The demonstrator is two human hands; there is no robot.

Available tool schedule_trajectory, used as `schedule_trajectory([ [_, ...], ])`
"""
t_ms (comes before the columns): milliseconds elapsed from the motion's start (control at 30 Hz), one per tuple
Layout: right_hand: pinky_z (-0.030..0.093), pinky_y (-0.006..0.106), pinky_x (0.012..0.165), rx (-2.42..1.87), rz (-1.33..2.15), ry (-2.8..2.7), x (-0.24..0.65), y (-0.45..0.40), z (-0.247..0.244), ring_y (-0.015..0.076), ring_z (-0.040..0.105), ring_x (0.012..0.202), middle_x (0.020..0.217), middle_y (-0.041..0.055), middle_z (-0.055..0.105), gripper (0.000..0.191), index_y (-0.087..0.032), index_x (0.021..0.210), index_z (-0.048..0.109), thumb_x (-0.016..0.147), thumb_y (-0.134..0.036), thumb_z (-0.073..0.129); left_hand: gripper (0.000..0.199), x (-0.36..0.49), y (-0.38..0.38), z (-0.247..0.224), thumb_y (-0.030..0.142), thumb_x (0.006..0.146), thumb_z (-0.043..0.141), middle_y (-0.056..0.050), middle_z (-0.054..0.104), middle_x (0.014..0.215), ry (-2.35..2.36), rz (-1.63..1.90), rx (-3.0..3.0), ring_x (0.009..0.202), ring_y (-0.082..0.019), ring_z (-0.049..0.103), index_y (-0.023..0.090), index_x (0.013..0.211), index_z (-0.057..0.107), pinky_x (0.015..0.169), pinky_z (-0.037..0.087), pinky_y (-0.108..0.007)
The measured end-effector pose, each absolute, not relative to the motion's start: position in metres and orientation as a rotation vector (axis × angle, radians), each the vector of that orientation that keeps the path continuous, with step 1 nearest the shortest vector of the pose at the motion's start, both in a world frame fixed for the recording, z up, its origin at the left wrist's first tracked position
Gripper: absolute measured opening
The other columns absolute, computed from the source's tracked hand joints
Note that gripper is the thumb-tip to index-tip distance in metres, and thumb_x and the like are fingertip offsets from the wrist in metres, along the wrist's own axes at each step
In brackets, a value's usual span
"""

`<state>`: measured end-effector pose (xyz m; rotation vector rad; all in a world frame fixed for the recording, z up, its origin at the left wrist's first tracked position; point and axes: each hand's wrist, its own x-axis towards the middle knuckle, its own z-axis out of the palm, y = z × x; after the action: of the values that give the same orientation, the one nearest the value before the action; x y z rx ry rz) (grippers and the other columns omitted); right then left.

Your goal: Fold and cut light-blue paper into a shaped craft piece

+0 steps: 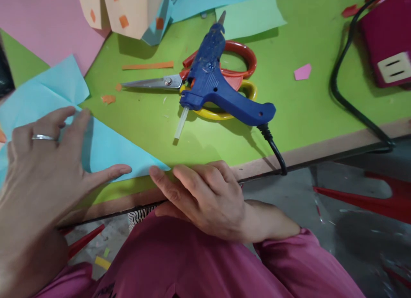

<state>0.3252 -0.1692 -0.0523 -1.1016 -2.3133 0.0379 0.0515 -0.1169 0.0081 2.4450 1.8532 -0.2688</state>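
A folded light blue paper point(109, 144) lies at the left of the green table, its pointed corner toward the middle. My left hand point(48, 161), with a ring on one finger, rests on this paper, thumb stretched out and fingers apart. At the table's front edge, my right hand point(205, 195) touches the paper's pointed corner with its index fingertip; its other fingers are loosely bent and nothing shows in them. A blue glue gun point(210, 71) with a clear stick lies across scissors point(239, 54) with red and yellow handles, beyond the hands.
Pink paper point(54, 19) and a cream paper shape with orange patches point(131, 11) are at the back left. Light green paper point(250, 15) lies at the back. A magenta box point(388, 37) and black cable point(340, 96) are at the right, paper scraps on the table point(282, 118).
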Motion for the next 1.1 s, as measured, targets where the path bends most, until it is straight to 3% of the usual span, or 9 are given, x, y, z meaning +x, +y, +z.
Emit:
schedule_trajectory([
  [133, 0.039, 0.036, 0.07, -1.123, 0.004, -2.309, 0.325, -0.168, -0.053, 0.0175, 0.046, 0.087, 0.105, 0.0016, 0.07, 0.037, -0.026, 0.13, 0.07, 0.101, -0.046, 0.059, 0.076, 0.072, -0.114, 0.017, 0.054, 0.094, 0.059, -0.013, 0.047, 0.158, 1.534, -0.049, 2.645, 0.139, -0.039, 0.048, 0.03, 0.16, 0.031, 0.121, 0.031, -0.053],
  [267, 0.041, 0.035, 0.07, -1.078, 0.022, -2.261, 0.326, -0.167, -0.053, 0.0171, 0.05, 0.086, 0.102, 0.0022, 0.071, 0.04, -0.022, 0.129, 0.071, 0.099, -0.048, 0.064, 0.051, 0.086, -0.105, 0.021, 0.052, 0.096, 0.057, -0.01, 0.065, 0.133, 1.369, -0.157, 2.686, 0.129, -0.038, 0.051, 0.029, 0.141, 0.053, 0.114, 0.034, -0.056],
  [433, 0.046, 0.034, 0.071, -1.143, 0.066, -2.198, 0.327, -0.168, -0.053, 0.0171, 0.055, 0.085, 0.101, 0.0028, 0.073, 0.04, -0.021, 0.13, 0.069, 0.097, -0.045, 0.067, 0.053, 0.088, -0.089, 0.02, 0.068, 0.097, 0.044, -0.012, 0.065, 0.113, 1.372, -0.308, 2.573, 0.119, -0.038, 0.052, 0.022, 0.116, 0.062, 0.106, 0.038, -0.057],
  [533, 0.049, 0.035, 0.074, -1.141, 0.133, -2.184, 0.326, -0.168, -0.051, 0.0182, 0.058, 0.086, 0.103, 0.0063, 0.074, 0.047, -0.014, 0.135, 0.064, 0.098, -0.043, 0.066, 0.045, 0.09, -0.082, 0.022, 0.062, 0.098, 0.045, -0.012, 0.062, 0.108, 1.34, -0.306, 2.555, 0.119, -0.036, 0.053, 0.02, 0.104, 0.061, 0.107, 0.037, -0.055],
  [667, 0.052, 0.037, 0.083, -1.219, 0.341, -2.152, 0.324, -0.163, -0.043, 0.0208, 0.062, 0.093, 0.11, 0.0094, 0.073, 0.043, -0.015, 0.138, 0.061, 0.103, -0.04, 0.055, 0.033, 0.094, -0.083, 0.03, 0.052, 0.098, 0.048, -0.005, 0.061, 0.087, 1.272, -0.246, 2.593, 0.102, -0.03, 0.057, 0.023, 0.093, 0.062, 0.103, 0.036, -0.051],
  [800, 0.053, 0.039, 0.085, -1.171, 0.565, -2.062, 0.319, -0.156, -0.035, 0.0225, 0.063, 0.097, 0.106, 0.012, 0.073, 0.044, -0.012, 0.129, 0.064, 0.1, -0.046, 0.06, 0.031, 0.093, -0.091, 0.038, 0.053, 0.098, 0.05, -0.002, 0.066, 0.095, 1.127, -0.124, 2.605, 0.104, -0.027, 0.057, 0.027, 0.1, 0.066, 0.106, 0.032, -0.046],
  [967, 0.049, 0.025, 0.069, -0.963, 0.857, -1.913, 0.313, -0.153, -0.03, 0.0107, 0.06, 0.073, 0.085, 0.0017, 0.07, 0.025, -0.014, 0.103, 0.069, 0.097, -0.039, 0.068, 0.036, 0.088, -0.1, 0.043, 0.058, 0.099, 0.047, -0.001, 0.07, 0.101, 1.046, -0.018, 2.584, 0.114, -0.028, 0.055, 0.031, 0.102, 0.071, 0.106, 0.032, -0.044],
  [1100, 0.044, 0.022, 0.064, -0.975, 0.915, -1.828, 0.309, -0.157, -0.025, 0.0068, 0.055, 0.065, 0.081, -0.0016, 0.069, 0.02, -0.016, 0.093, 0.07, 0.101, -0.033, 0.063, 0.042, 0.083, -0.106, 0.048, 0.061, 0.098, 0.047, -0.001, 0.074, 0.106, 1.09, 0.004, 2.559, 0.116, -0.026, 0.056, 0.031, 0.101, 0.076, 0.11, 0.031, -0.044],
])
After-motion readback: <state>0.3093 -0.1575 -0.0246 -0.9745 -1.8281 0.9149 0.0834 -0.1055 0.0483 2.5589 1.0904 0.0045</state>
